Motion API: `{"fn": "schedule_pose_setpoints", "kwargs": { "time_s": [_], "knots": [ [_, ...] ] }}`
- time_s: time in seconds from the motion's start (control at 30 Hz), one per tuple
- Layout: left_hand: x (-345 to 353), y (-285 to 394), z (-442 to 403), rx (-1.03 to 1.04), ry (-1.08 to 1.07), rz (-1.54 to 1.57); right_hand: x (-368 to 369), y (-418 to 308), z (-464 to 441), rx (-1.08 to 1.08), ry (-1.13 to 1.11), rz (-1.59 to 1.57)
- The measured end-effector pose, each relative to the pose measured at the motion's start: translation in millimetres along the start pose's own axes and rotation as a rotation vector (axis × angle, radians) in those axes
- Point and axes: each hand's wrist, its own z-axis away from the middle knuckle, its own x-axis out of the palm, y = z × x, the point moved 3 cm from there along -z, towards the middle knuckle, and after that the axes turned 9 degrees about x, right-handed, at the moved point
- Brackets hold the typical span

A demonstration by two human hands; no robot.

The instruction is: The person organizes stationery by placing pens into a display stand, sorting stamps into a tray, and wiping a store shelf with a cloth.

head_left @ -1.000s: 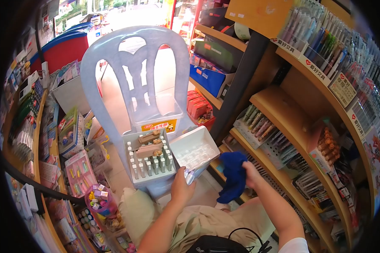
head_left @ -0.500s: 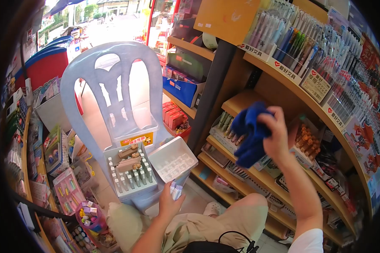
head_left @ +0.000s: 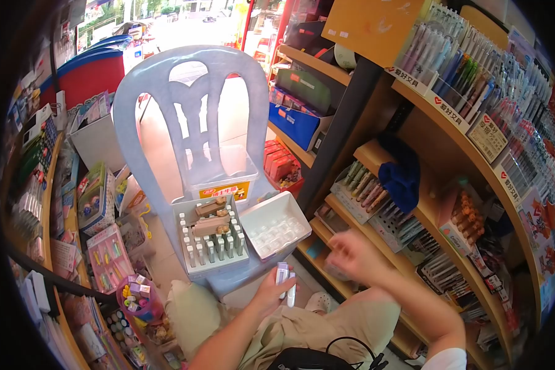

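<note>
My left hand [head_left: 270, 292] is closed around a few slim white-and-lilac sticks [head_left: 283, 275] above my lap. Their exact kind is too small to read. My right hand [head_left: 349, 251] holds nothing; its fingers are loosely bent and apart, in front of the lower shelves. A blue cloth [head_left: 401, 185] is draped over the edge of a shelf at the right. On the seat of a grey-blue plastic chair [head_left: 127, 117], a display tray [head_left: 214, 266] holds upright pale sticks with brown pieces lying on top. Beside it a white box [head_left: 293, 213] contains clear plastic pieces.
A clear plastic bin [head_left: 222, 169] with a yellow label stands behind the tray. Curved wooden shelving [head_left: 438, 117] full of pens rises on my right. Left of the chair are a pink pack [head_left: 109, 259] and a pink basket [head_left: 148, 308] of small items.
My right hand has let go of the blue cloth, now on the shelf, and come down toward my lap. My left hand still holds the sticks. The view has shifted slightly.
</note>
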Motion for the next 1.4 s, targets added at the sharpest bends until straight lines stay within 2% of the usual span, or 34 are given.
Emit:
{"fn": "schedule_pose_setpoints", "kwargs": {
  "time_s": [0.03, 0.1, 0.13, 0.2, 0.33, 0.47, 0.6, 0.7, 0.73, 0.83, 0.87, 0.97, 1.03, 1.1, 1.2, 1.4],
  "knots": [
    [1.7, -0.4, 1.0, -0.015, 0.019, 0.015, 31.1, 2.5, 13.6, 0.207, -0.252, -0.048],
    [6.1, -1.4, 3.6, -0.038, 0.063, 0.051, 82.4, 4.3, 37.7, 0.335, -0.449, -0.147],
    [-2.8, -15.4, -2.0, 0.038, 0.091, 0.088, 101.9, 6.1, 47.5, 0.208, -0.375, -0.143],
    [-5.9, -19.5, -0.7, 0.047, 0.121, 0.131, 124.6, 11.1, 58.9, -0.014, -0.165, -0.047],
    [-4.7, -15.8, 0.1, 0.028, 0.169, 0.193, 121.4, 25.2, 55.8, 0.109, -0.171, -0.146],
    [6.4, -3.9, 2.2, -0.005, 0.123, 0.259, 93.6, 23.3, 38.7, 0.314, -0.145, -0.404],
    [3.4, 0.4, 0.6, 0.035, 0.098, 0.201, 91.4, 37.1, 23.7, 0.537, -0.260, -0.718],
    [-4.1, -1.1, -1.1, 0.112, 0.143, 0.098, 99.9, 41.9, 23.2, 0.418, -0.308, -0.668],
    [-3.7, 3.3, -1.0, 0.131, 0.149, 0.008, 100.7, 38.9, 23.4, 0.389, -0.367, -0.567],
    [-8.5, 1.6, -4.8, 0.255, 0.125, -0.336, 106.4, 27.9, 19.6, 0.211, -0.340, -0.254],
    [-10.4, -1.4, -7.4, 0.308, 0.108, -0.462, 105.4, 22.3, 17.8, 0.227, -0.334, -0.201],
    [-14.1, -9.6, -8.8, 0.401, 0.147, -0.467, 96.3, 16.5, 4.5, 0.024, -0.314, 0.224],
    [-13.1, -1.6, -7.1, 0.351, 0.166, -0.418, 95.0, 25.2, -8.8, 0.100, -0.323, 0.085],
    [-15.4, 1.6, -6.9, 0.328, 0.187, -0.396, 88.1, 21.8, -30.5, 0.252, -0.265, -0.204],
    [-20.2, -0.6, -8.9, 0.333, 0.201, -0.429, 76.7, 1.3, -71.4, 0.222, -0.264, -0.358],
    [-18.1, -2.9, -9.1, 0.279, 0.159, -0.520, 130.4, 19.2, -136.5, 0.139, -0.283, -0.438]
  ]
}}
